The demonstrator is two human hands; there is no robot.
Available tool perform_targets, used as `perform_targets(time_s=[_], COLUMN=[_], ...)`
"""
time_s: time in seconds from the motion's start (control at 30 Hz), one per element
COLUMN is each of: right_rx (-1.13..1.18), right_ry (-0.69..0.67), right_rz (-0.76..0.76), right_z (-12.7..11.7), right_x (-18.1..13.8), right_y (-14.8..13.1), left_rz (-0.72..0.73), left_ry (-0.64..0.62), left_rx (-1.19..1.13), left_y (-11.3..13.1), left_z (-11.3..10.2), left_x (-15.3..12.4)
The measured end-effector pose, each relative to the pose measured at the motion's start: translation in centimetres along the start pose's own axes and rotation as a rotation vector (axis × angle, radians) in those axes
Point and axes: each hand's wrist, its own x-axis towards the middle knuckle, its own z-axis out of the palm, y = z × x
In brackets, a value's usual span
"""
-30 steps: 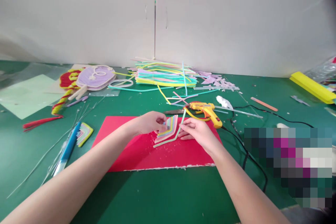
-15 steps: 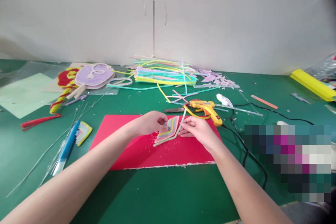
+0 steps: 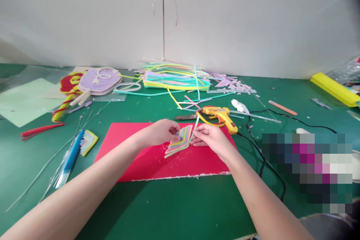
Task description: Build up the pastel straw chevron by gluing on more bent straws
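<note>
My left hand (image 3: 161,132) is closed on a layered piece of bent pastel pipe cleaners (image 3: 184,137), nested in a V shape with pink, yellow, blue and purple rows. Along its outer edge lies a light green pipe cleaner (image 3: 177,151), bent to follow the same corner, with one end sticking up past the piece. The fingers of my right hand (image 3: 209,139) pinch this green strand on the upright side. Both hands rest over a red board (image 3: 140,163) with a ragged white front edge. A smaller striped pipe-cleaner piece (image 3: 89,143) lies to the left.
A yellow glue gun (image 3: 219,115) with a black cord lies behind my right hand, beside scissors (image 3: 187,117). Bundled pipe cleaners (image 3: 177,80) are at the back. A blue-handled tool (image 3: 72,153) and a purple fan-shaped craft (image 3: 98,81) lie left. A pixelated patch hides the right side.
The view has shifted very slightly. Both hands keep the same hold on the striped piece and the green pipe cleaner, with no clear movement.
</note>
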Motion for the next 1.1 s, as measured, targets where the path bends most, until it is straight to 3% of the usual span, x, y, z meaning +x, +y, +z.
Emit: perform_targets(time_s=[0.53,0.7,0.97,1.1], right_rx=[-0.022,-0.037,-0.090,-0.114], right_ry=[0.013,0.016,0.024,0.035], right_rz=[-0.008,-0.017,-0.018,-0.004], right_z=[0.0,0.1,0.1,0.2], right_x=[0.1,0.0,-0.1,-0.1], right_y=[0.2,0.1,-0.2,-0.3], left_rz=[0.019,-0.011,-0.019,0.011], left_ry=[0.055,0.110,0.161,0.262], left_rx=[0.083,0.184,0.138,0.175], left_y=[0.2,0.2,0.2,0.1], left_z=[0.4,0.7,0.8,1.0], left_x=[-0.1,-0.1,-0.3,0.0])
